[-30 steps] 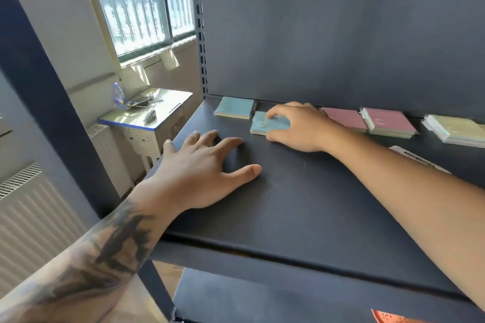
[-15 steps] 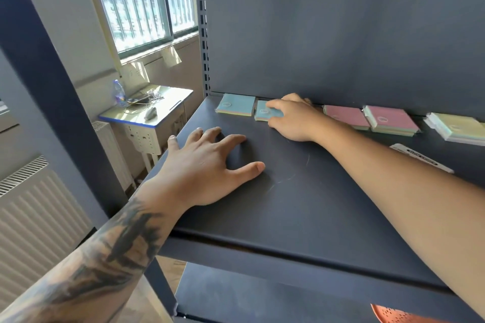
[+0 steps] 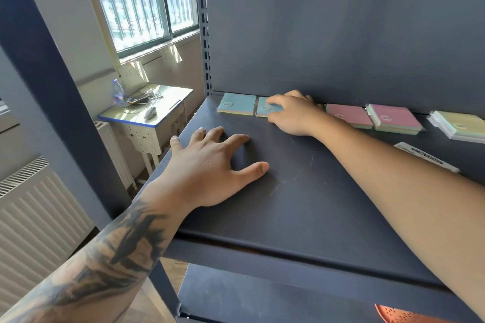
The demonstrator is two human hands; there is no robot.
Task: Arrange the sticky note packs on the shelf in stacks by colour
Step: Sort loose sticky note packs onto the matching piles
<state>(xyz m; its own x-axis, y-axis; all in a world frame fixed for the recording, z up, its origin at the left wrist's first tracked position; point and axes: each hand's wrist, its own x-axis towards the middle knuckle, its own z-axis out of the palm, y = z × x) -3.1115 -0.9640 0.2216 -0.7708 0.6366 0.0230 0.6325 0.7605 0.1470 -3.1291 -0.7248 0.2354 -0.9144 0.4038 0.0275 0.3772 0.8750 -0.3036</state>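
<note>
Slid back beside its twin, blue pack [image 3: 265,109] seemingly gripped by right hand [image 3: 294,115]

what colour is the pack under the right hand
Light blue, like the pack beside it; the head view shows the held pack under the right hand.

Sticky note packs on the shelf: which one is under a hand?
The blue pack second from the left; the right hand grips it. The other blue, pink and yellow packs lie untouched.
</note>
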